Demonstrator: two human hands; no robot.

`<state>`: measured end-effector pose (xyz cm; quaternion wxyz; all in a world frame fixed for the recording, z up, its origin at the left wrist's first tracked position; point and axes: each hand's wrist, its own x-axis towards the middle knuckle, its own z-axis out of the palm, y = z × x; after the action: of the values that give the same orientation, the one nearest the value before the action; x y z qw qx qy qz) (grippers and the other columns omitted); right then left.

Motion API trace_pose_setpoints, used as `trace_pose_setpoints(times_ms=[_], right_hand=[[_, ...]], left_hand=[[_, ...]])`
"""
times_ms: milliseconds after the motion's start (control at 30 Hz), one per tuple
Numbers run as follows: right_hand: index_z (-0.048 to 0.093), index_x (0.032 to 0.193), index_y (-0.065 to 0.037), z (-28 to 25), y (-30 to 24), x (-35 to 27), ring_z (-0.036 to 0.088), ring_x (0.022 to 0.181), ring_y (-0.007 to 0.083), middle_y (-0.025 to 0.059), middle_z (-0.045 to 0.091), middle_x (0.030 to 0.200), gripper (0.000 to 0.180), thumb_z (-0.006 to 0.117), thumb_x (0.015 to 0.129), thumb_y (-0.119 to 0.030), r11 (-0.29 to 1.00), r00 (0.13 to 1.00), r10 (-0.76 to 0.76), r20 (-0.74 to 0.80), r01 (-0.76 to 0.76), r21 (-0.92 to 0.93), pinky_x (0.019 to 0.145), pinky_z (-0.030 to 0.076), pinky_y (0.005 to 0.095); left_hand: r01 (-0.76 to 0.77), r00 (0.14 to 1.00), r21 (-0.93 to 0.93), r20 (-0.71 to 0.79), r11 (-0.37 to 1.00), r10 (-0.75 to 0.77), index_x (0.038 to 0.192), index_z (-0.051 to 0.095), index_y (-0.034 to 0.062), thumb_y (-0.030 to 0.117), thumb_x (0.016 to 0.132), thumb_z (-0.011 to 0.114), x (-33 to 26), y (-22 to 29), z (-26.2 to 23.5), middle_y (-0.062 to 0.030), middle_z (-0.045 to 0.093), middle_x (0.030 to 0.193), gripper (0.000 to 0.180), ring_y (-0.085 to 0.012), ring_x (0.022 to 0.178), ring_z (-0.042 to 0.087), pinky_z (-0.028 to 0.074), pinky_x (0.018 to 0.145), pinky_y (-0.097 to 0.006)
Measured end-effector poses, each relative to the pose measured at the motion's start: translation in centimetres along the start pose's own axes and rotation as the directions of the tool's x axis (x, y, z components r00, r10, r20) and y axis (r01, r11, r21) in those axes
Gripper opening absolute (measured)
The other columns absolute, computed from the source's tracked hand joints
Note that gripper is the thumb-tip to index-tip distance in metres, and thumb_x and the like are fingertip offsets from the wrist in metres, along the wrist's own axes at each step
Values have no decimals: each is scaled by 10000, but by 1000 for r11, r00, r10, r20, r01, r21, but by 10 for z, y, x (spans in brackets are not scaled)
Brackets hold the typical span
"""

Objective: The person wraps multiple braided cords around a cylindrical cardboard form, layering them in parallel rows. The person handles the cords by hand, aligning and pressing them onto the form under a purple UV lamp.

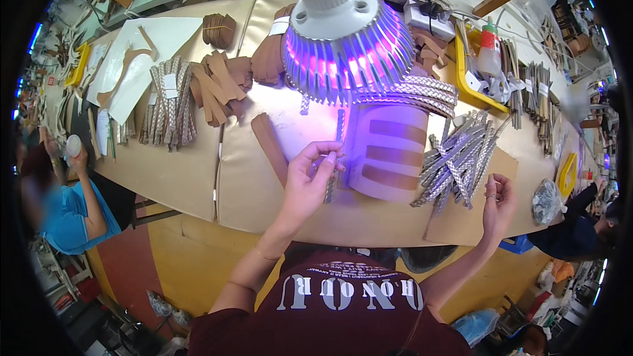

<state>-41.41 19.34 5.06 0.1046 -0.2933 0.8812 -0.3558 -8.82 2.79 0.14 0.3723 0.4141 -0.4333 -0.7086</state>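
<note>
Under a large finned lamp (349, 59) glowing purple, my left hand (310, 175) pinches a narrow braided strip (340, 125) that stands nearly upright in the view. Just right of it lies a pale board (386, 190) with three brown strips (395, 154) in a column. My right hand (499, 201) is off to the right with its fingers curled; whether something small is between them is hidden. Close to that hand is a loose heap of silvery braided strips (461, 161). A long brown strip (269, 142) lies left of my left hand.
Bundles of braided strips (165, 109) and brown strips (217, 89) lie at the left. A yellow tray (465, 86) with a red-labelled bottle (489, 53) stands at the back right. The lamp hangs low over the table. A person in blue (72, 214) sits at the left.
</note>
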Motion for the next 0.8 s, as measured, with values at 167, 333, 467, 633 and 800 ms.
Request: trace_pose_setpoints(times_ms=[167, 333, 467, 633, 800], right_hand=[[652, 1008, 15, -6, 24, 12, 554, 691, 108, 47, 635, 767, 190, 641, 961, -169, 986, 994, 44, -97, -59, -156, 632, 468, 267], [673, 997, 20, 1, 48, 31, 610, 714, 125, 76, 687, 808, 218, 665, 941, -190, 981, 986, 59, -154, -86, -175, 658, 500, 281], [687, 963, 18, 17, 46, 39, 629, 686, 161, 101, 693, 772, 222, 671, 924, -200, 978, 964, 117, -238, -154, -140, 656, 504, 307], [694, 936, 9, 24, 33, 39, 644, 661, 207, 117, 685, 727, 251, 686, 901, -240, 970, 973, 206, -106, -218, -110, 646, 498, 348], [695, 891, 9, 32, 41, 49, 628, 647, 191, 105, 678, 709, 279, 696, 893, -270, 971, 955, 239, -174, -233, 51, 637, 489, 352]], left_hand=[[-15, 999, 21, -50, 1000, 16, 1173, 604, -24, 68, 993, 537, 1, -4, -11, -57, 656, 1017, 213, -90, 842, 608, 496, 749, -236], [31, 992, 75, -120, 997, -21, 1160, 612, -17, 163, 1024, 518, 2, -1, -34, -26, 599, 852, 243, -87, 756, 552, 471, 714, -245], [-1, 995, 9, -98, 1000, 2, 1124, 612, -11, 159, 1031, 507, 8, 2, -40, 4, 519, 751, 220, -82, 719, 506, 434, 690, -257], [-26, 998, 83, -58, 996, 31, 1099, 611, 3, 148, 1024, 524, 12, 8, -31, -8, 553, 791, 185, -96, 738, 530, 440, 708, -259], [-59, 998, 126, -10, 990, 60, 1086, 615, -24, 132, 1020, 528, 6, 17, -10, -23, 590, 807, 191, -99, 770, 556, 458, 737, -258]])
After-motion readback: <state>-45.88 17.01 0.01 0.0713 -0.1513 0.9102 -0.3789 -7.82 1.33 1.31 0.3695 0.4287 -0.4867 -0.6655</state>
